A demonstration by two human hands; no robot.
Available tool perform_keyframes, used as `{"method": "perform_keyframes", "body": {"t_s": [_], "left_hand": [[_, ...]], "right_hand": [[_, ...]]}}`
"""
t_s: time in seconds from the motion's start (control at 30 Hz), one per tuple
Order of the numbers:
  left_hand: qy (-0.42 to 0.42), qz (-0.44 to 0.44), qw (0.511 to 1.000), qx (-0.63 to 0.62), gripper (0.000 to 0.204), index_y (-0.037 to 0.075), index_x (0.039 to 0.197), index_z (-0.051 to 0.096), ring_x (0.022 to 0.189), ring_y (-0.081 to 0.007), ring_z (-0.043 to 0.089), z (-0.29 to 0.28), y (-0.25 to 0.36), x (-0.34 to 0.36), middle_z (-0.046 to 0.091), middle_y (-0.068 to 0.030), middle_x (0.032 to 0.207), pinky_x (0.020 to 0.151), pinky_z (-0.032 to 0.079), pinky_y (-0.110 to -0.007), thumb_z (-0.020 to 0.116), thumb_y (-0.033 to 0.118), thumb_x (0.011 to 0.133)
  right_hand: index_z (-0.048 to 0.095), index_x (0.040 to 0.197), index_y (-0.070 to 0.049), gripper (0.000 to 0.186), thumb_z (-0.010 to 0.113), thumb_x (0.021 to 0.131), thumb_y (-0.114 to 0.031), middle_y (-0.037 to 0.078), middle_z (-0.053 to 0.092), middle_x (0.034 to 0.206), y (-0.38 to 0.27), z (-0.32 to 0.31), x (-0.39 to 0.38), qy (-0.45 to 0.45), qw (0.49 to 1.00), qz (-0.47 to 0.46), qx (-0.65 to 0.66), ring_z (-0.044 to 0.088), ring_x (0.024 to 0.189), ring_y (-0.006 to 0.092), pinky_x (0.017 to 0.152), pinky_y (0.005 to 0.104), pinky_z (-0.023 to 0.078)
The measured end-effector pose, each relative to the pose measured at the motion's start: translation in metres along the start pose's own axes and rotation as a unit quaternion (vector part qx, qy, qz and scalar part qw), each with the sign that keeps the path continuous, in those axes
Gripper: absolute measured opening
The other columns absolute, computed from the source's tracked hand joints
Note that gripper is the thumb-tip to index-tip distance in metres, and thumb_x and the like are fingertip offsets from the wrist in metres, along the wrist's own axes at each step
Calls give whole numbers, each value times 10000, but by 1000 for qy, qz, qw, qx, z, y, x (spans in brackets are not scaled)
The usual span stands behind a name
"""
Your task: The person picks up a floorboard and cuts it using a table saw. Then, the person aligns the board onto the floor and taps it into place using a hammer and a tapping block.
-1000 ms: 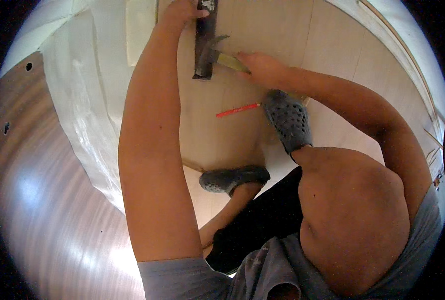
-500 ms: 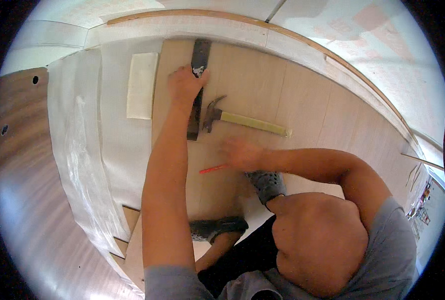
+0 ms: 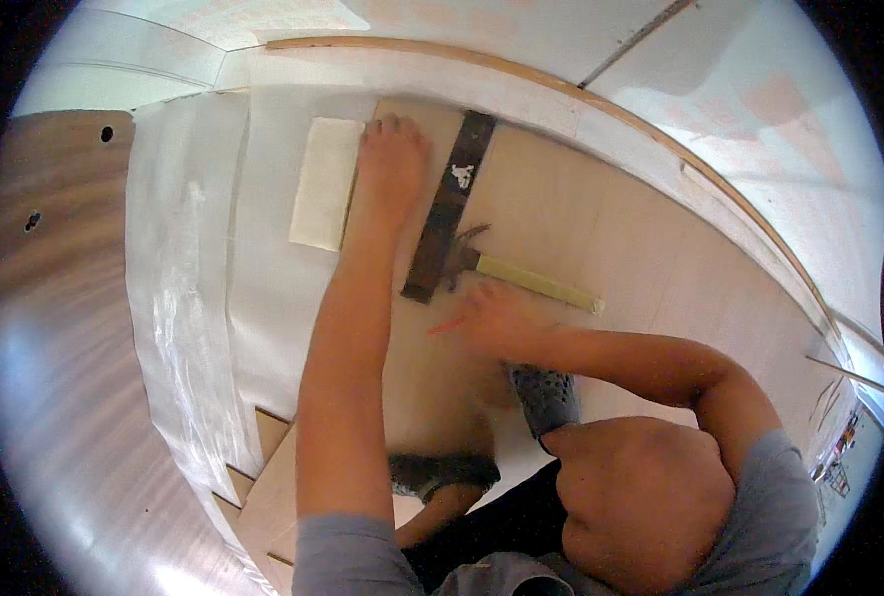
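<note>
My left hand (image 3: 394, 164) has its palm down at the left edge of the light wood-look floor planks (image 3: 581, 199), with nothing visible in it. Its fingers lie side by side, right beside a cream rectangular block (image 3: 325, 184). To the right of that hand, a flat dark metal bar (image 3: 447, 209) with a pale worn patch lies slanted. A claw hammer (image 3: 541, 282) with a yellow-green handle rests with its head close to the bar's lower end. My right hand (image 3: 502, 323), slightly blurred, holds a thin red pencil-like marker (image 3: 448, 326) just below the hammer.
White underlay sheeting (image 3: 184, 268) covers the floor left of the planks. A darker brown wood-grain surface (image 3: 65, 318) with two holes borders it. A wall with a wooden strip (image 3: 442, 55) curves along the far side. My shoes (image 3: 546, 397) stand on the planks.
My left hand has let go of the metal bar and moved left to the planks' edge. The bar now lies tilted, nearer the hammer head. The view has shifted somewhat.
</note>
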State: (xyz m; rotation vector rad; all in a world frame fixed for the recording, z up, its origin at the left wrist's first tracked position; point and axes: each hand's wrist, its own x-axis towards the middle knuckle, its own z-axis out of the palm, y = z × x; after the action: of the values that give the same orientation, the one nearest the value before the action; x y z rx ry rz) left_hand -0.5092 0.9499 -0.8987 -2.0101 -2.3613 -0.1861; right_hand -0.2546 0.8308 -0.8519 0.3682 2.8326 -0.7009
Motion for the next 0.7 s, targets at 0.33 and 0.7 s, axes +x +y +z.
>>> {"method": "perform_keyframes", "body": {"t_s": [0.33, 0.7], "left_hand": [[-88, -35, 995, 14, 746, 123, 1364, 516, 1318, -363, 435, 9, -43, 42, 500, -169, 1398, 1069, 358, -541, 715, 530, 772], [1, -176, 984, 6, 818, 49, 1399, 478, 1241, -418, 481, -6, -110, -86, 503, -275, 1337, 1036, 398, -520, 674, 573, 802]], "right_hand": [[612, 1087, -33, 277, 615, 825, -123, 213, 565, 1128, 130, -24, -45, 151, 943, 297, -13, 534, 1078, 379, 926, 458, 473], [586, 1030, -41, 285, 664, 778, -147, 176, 563, 1047, 148, -5, -70, 205, 945, 250, -42, 542, 994, 371, 844, 473, 484]]}}
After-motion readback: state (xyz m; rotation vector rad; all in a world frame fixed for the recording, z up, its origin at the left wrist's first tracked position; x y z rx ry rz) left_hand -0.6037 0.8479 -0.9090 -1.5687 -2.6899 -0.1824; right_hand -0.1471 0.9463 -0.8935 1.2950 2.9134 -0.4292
